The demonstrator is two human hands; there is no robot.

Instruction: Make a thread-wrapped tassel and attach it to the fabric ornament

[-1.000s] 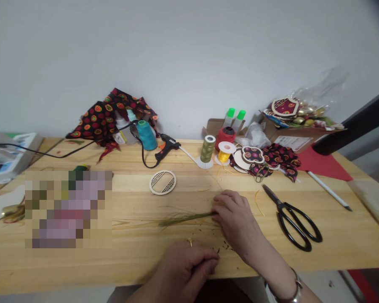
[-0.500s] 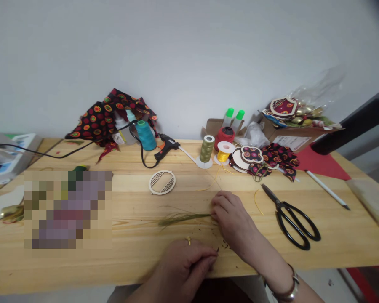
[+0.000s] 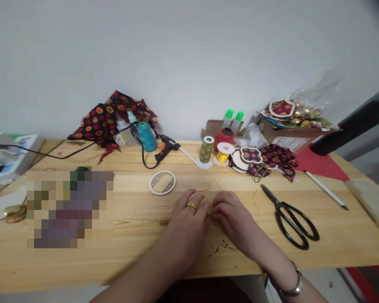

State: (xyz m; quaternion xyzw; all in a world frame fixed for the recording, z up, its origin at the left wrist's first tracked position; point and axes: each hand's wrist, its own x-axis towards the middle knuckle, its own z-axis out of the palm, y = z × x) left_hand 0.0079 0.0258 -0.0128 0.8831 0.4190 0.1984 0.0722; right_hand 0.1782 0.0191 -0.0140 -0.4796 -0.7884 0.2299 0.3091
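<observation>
Both hands meet at the middle of the wooden table (image 3: 334,248). My left hand (image 3: 188,221), with a gold ring, lies palm down over a bundle of thin olive-green threads (image 3: 164,219), whose frayed end sticks out to its left. My right hand (image 3: 232,216) is curled with its fingers pinched on the bundle's other end. The fingertips of the two hands touch. Small thread clippings lie on the wood in front of them.
Black scissors (image 3: 290,219) lie right of my right hand. A round slotted wooden disc (image 3: 162,182), an olive thread spool (image 3: 206,150), a yellow cord spool (image 3: 224,153), a glue gun (image 3: 167,147), a teal spool (image 3: 146,135), patterned fabric (image 3: 113,113) and a pencil (image 3: 326,190) lie behind.
My left hand has moved from the table's front edge forward onto the thread bundle, next to my right hand. The right hand has stayed on the bundle's end.
</observation>
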